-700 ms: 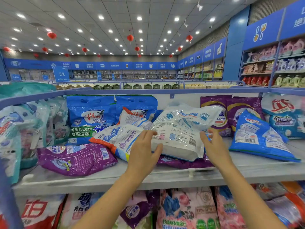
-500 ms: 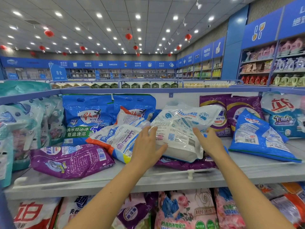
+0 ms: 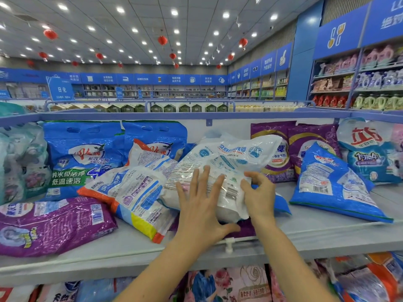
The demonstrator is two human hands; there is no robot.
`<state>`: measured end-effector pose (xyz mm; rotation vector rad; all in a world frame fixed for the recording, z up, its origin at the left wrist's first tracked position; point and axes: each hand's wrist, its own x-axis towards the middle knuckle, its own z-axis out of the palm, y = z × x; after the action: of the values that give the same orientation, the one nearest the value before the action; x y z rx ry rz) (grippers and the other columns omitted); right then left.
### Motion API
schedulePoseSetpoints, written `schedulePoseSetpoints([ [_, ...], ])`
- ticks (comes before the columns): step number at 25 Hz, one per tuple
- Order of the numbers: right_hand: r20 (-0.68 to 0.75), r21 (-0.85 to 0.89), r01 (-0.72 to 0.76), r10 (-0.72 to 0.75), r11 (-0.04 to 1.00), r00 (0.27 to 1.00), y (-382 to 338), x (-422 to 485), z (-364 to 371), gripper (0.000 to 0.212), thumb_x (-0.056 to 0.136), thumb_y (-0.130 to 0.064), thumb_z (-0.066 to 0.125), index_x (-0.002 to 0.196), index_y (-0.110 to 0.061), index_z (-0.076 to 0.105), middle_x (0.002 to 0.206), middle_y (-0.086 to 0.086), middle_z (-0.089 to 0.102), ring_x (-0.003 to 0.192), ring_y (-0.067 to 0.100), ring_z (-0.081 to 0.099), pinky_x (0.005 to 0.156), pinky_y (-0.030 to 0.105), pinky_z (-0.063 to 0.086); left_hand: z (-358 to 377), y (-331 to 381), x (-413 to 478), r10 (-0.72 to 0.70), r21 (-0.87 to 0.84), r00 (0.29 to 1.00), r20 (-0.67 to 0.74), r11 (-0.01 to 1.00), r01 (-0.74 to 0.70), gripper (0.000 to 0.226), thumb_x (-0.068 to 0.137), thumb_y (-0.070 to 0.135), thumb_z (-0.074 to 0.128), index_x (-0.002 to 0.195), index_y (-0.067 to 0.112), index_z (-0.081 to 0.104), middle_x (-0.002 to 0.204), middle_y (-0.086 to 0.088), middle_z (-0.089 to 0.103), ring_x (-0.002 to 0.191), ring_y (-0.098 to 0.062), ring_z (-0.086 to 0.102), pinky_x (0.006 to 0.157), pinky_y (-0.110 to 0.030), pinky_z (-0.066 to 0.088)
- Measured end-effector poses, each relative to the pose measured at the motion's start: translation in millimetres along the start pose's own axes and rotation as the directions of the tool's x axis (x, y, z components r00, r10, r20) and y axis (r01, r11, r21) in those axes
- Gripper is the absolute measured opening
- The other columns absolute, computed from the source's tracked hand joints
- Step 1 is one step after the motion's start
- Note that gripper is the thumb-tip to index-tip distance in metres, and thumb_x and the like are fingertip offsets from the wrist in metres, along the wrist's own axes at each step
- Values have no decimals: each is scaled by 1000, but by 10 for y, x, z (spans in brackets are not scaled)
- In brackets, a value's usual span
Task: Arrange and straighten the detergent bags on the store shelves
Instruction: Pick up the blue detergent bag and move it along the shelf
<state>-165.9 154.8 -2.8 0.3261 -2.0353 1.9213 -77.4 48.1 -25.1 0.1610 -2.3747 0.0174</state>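
As left hand (image 3: 200, 214) presses flat, right hand (image 3: 259, 192) pinches white bag (image 3: 218, 162) near "低温速溶" bag (image 3: 80, 158).

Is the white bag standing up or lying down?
Lying down. The white bag slumps on a purple bag, barcode side up, left hand flat on it, right hand pinching its edge.

Red lanterns (image 3: 162, 40) hang beneath ceiling spotlights (image 3: 174, 12). Far right: bottles (image 3: 327, 100) on wall racks (image 3: 331, 91) under blue signs (image 3: 337, 37). Far left: blue placard (image 3: 61, 89).
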Motion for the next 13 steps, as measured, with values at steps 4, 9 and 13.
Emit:
schedulePoseSetpoints([
  [4, -13, 177, 167, -168, 970, 986, -318, 104, -17, 13, 83, -2, 60, 88, -15, 59, 82, -7, 60, 75, 10, 59, 68, 20, 48, -22, 77, 136, 10, 24, 991, -135, 1000, -6, 110, 44, 80, 44, 136, 20, 33, 142, -10, 44, 134, -34, 36, 100, -66, 23],
  [9, 282, 365, 203, -316, 909, 906, -734, 208, -57, 8, 88, -6, 58, 84, -13, 58, 81, -4, 64, 65, -2, 60, 66, 17, 51, -133, 130, 201, -263, -446, 907, -328, 890, 97, 78, 50, 50, 68, 120, 29, 40, 112, 9, 59, 102, -9, 52, 89, -32, 48],
  [13, 445, 513, -19, -247, 858, 861, -660, 346, -137, 14, 94, -6, 47, 84, -9, 57, 83, 4, 65, 71, 16, 66, 69, 27, 57, -297, -34, 222, -639, -826, 737, -220, 524, 209, 65, 44, 47, 81, 101, 36, 51, 93, 21, 65, 85, 5, 61, 73, -14, 50],
])
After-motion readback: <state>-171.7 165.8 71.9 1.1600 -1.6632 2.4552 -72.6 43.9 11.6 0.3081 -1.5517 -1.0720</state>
